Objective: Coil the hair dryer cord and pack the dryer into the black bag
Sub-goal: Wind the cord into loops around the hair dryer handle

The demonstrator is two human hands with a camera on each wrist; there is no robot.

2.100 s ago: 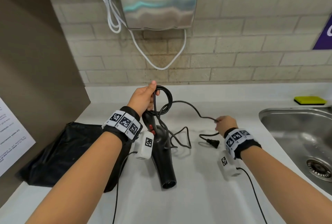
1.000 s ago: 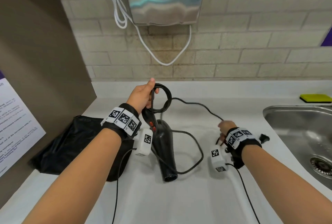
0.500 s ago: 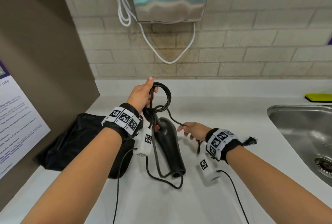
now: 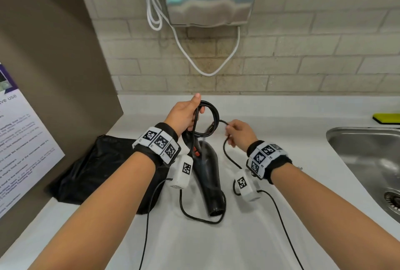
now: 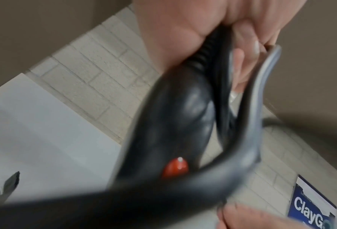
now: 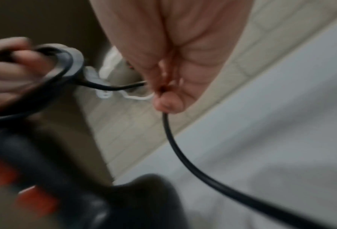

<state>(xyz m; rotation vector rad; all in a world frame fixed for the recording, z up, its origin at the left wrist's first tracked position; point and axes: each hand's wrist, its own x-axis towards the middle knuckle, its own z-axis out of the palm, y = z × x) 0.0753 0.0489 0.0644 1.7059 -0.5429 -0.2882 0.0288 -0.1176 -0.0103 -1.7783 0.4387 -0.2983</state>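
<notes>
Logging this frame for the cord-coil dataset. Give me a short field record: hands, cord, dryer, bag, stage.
left hand: grips the coiled loops together with the dryer's handle end
right hand: pinches the free cord, close beside the coil
cord: partly coiled; slack runs past the nozzle on the counter
hair dryer: nozzle end resting on the counter, pointing toward the camera
black bag: flat on the counter, left of the dryer
stage: coiling unfinished, dryer not packed
</notes>
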